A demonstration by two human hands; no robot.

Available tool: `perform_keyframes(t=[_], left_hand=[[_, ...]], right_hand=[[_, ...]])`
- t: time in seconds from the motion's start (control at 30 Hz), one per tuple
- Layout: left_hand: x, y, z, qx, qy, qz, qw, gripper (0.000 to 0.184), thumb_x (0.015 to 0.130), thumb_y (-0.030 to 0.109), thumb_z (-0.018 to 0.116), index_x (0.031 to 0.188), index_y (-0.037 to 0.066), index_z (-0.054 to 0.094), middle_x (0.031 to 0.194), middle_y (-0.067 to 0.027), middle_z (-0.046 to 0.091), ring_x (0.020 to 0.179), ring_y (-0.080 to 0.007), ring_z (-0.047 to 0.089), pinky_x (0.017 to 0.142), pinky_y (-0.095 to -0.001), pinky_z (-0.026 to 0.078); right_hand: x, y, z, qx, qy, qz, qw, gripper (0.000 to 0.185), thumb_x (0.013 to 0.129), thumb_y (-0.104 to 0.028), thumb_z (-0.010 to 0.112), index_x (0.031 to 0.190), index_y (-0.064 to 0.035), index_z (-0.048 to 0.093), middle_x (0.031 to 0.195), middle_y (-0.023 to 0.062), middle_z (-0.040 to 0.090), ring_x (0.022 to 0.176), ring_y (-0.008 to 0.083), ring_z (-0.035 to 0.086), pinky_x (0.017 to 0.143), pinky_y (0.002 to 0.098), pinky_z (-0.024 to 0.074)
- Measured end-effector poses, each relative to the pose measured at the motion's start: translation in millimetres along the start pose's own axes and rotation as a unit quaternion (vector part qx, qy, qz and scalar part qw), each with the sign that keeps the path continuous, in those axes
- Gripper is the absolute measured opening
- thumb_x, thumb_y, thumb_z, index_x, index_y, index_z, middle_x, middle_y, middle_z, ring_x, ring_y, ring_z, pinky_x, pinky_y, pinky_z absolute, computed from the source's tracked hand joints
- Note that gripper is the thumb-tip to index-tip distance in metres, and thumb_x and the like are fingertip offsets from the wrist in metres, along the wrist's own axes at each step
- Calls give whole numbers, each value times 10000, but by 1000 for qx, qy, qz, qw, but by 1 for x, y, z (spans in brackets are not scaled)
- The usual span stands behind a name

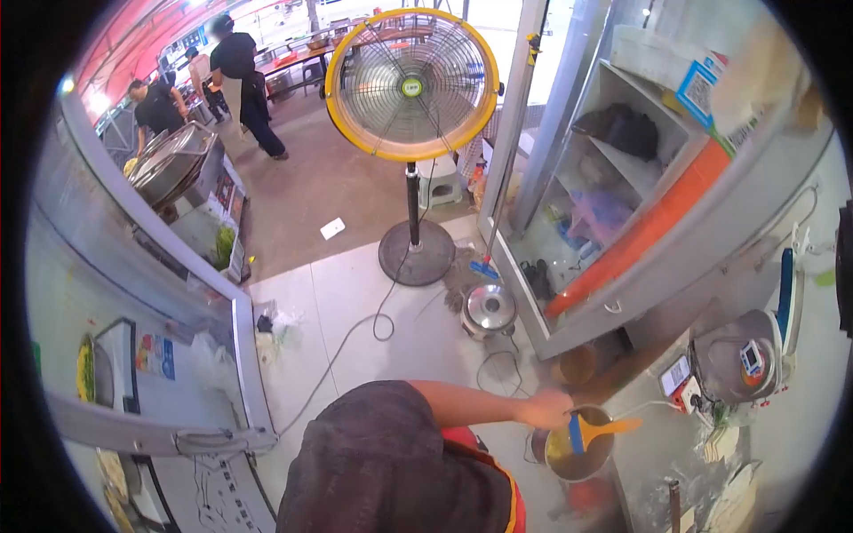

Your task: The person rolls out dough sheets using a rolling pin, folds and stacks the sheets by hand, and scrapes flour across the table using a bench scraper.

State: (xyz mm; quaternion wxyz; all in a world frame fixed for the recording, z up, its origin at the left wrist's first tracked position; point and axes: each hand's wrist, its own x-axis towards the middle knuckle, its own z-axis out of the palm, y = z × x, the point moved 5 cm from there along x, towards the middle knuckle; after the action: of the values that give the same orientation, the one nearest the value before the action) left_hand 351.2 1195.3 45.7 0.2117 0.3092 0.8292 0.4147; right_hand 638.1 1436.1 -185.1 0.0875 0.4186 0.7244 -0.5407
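My left hand [546, 410] reaches across to the right from a dark sleeve [382, 444], its fingers curled at the upper left rim of a metal pot [607, 457]. I cannot make out whether the fingers grip the rim or some small thing. Across the pot's opening lies a flat brush-like tool with a blue band and an orange handle [613, 427] pointing right. Something yellowish shows inside the pot. My right hand is not in view.
A yellow floor fan [413, 84] stands ahead, its cord [333, 377] trailing over the tiles. A lidded metal cooker [490, 308] sits on the floor. Right is a floury worktop [640, 462]; glass doors [524, 178] flank me. Beyond, several people [240, 80] stand about.
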Motion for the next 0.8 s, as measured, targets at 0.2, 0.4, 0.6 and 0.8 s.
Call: perform_keyframes(t=[0.2, 0.4, 0.6, 0.8], left_hand=[[24, 51, 94, 74, 75, 46, 993, 338, 810, 330, 623, 699, 14, 673, 698, -194, 653, 646, -333, 664, 567, -429, 508], [47, 80, 142, -186, 75, -160, 966, 237, 840, 146, 582, 723, -60, 588, 644, -126, 583, 575, -202, 643, 523, -343, 558], [115, 121, 176, -157, 82, -141, 974, 239, 826, 129, 590, 667, -48, 564, 600, -98, 549, 529, -179, 599, 500, -334, 543], [205, 133, 204, -90, 90, -80, 989, 301, 850, 166, 586, 656, -47, 498, 583, -116, 512, 530, -177, 595, 502, -347, 523]], right_hand=[[-104, 279, -198, 141, 71, -35, 987, 278, 951, -320, 579, 926, -46, 618, 795, 57, 640, 664, 138, 586, 562, 282, 456], [-152, 187, -306, 213, 216, 39, 952, 257, 939, -236, 600, 981, 17, 604, 751, 74, 631, 629, 137, 575, 536, 271, 451], [-153, 344, -298, 355, 53, 288, 888, 92, 902, -114, 585, 893, -27, 612, 694, 87, 609, 549, 164, 566, 471, 288, 433], [-196, 312, -299, -14, 106, 285, 953, 170, 885, -172, 571, 856, -16, 629, 725, 146, 634, 574, 239, 598, 537, 368, 474]])
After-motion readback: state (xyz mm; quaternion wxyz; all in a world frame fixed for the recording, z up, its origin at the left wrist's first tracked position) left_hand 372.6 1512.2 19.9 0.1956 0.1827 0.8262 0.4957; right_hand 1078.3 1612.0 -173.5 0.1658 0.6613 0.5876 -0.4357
